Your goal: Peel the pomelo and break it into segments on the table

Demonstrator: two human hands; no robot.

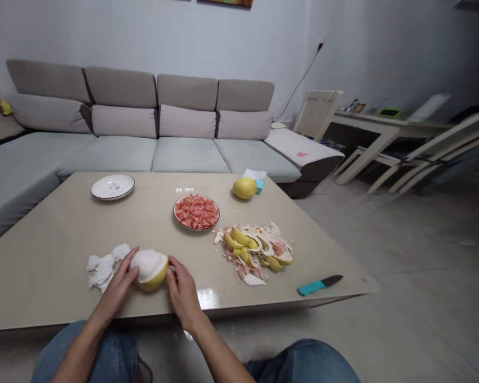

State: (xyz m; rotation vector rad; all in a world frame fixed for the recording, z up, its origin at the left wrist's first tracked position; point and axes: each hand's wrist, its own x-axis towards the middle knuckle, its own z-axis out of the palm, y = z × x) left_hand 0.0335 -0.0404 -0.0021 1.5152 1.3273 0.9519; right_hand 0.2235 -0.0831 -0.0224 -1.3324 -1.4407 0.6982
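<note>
A partly peeled pomelo (149,267), white pith on top and yellow rind below, rests on the beige coffee table (56,234) near its front edge. My left hand (120,282) grips its left side with the fingers curled over the pith. My right hand (182,291) presses against its right side, fingers bent on the rind. A crumpled white tissue (101,266) lies just left of my left hand.
A heap of yellow peel and pith (255,250) lies to the right. A plate of red fruit pieces (196,211) sits mid-table, a whole pomelo (244,188) and an empty white plate (112,186) farther back. A teal-handled knife (319,285) lies at the right front corner. Grey sofa (143,133) behind.
</note>
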